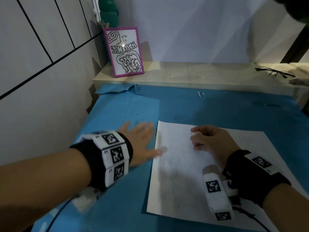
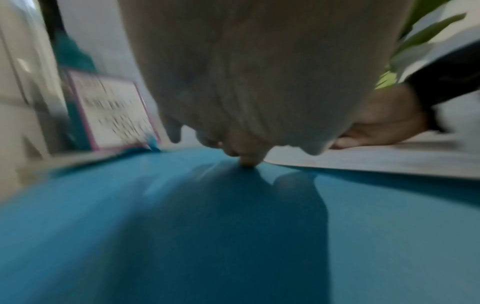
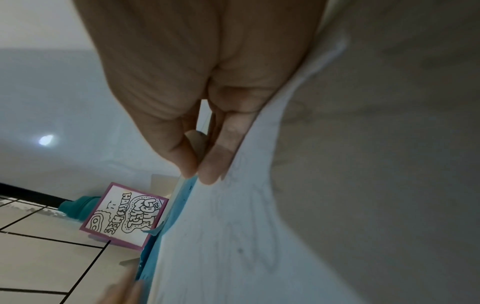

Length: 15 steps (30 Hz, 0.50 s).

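A white sheet of paper (image 1: pixel 184 173) with a faint pencil drawing lies on a blue mat (image 1: pixel 217 108). My left hand (image 1: pixel 147 136) lies flat and blurred on the mat, fingers spread, just left of the sheet, with the thumb at the paper's left edge. My right hand (image 1: pixel 194 136) rests curled on the upper part of the sheet. In the right wrist view its thumb and fingers (image 3: pixel 207 164) pinch together over the paper (image 3: pixel 233 246), with a small pale thing between them that I cannot make out. The left wrist view shows the left fingertips (image 2: pixel 246 160) touching the mat (image 2: pixel 155 226).
A purple-framed doodle picture (image 1: pixel 124 51) leans on a pale wooden ledge (image 1: pixel 200 74) behind the mat, with a teal bottle (image 1: pixel 108 12) behind it. Black glasses (image 1: pixel 275 72) lie at the ledge's right end. A tiled wall borders the left side. The mat's far left corner is torn.
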Each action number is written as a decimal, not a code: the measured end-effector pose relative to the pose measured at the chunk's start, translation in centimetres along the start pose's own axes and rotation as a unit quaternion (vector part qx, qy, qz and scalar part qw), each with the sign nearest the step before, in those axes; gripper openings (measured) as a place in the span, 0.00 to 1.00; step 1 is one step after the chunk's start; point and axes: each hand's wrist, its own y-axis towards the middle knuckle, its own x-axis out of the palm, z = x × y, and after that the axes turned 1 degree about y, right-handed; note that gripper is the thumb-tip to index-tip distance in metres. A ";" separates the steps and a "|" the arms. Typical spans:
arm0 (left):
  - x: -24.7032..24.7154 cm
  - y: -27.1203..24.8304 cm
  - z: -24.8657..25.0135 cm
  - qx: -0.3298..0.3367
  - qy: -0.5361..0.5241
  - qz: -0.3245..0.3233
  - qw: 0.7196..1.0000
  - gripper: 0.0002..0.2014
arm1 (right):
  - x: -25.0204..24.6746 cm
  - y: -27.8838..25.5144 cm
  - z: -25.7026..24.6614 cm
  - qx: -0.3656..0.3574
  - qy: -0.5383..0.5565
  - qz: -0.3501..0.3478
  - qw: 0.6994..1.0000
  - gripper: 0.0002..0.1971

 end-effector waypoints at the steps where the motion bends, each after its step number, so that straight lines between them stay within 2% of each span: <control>1: -0.4 0.3 -0.9 -0.037 0.009 0.017 0.999 0.42 | 0.1 0.0 0.0 0.000 -0.002 0.001 1.000 0.06; 2: -0.6 0.6 -1.6 -0.032 0.015 0.026 0.999 0.45 | 0.1 0.0 -0.1 0.000 -0.003 0.004 1.000 0.06; 4: -0.7 0.7 -1.7 0.048 -0.019 0.008 0.999 0.50 | 0.4 -0.1 -0.5 0.000 -0.023 0.014 1.000 0.05; 6: -0.2 0.5 -1.3 0.101 -0.058 -0.031 0.993 0.56 | 1.1 -0.4 -1.2 -0.020 -0.122 0.007 0.992 0.03; 9: 0.6 1.0 -1.1 0.099 -0.064 -0.032 0.993 0.60 | 3.5 -1.2 -2.0 -0.075 -0.307 -0.087 0.945 0.06; 11: 0.7 1.3 -1.1 0.097 -0.065 -0.024 0.993 0.61 | 5.4 -1.6 -1.9 -0.084 -0.352 -0.139 0.922 0.05; 15: 0.8 1.6 -1.1 0.101 -0.072 -0.021 0.992 0.60 | 6.6 -1.9 -1.4 -0.078 -0.339 -0.154 0.925 0.09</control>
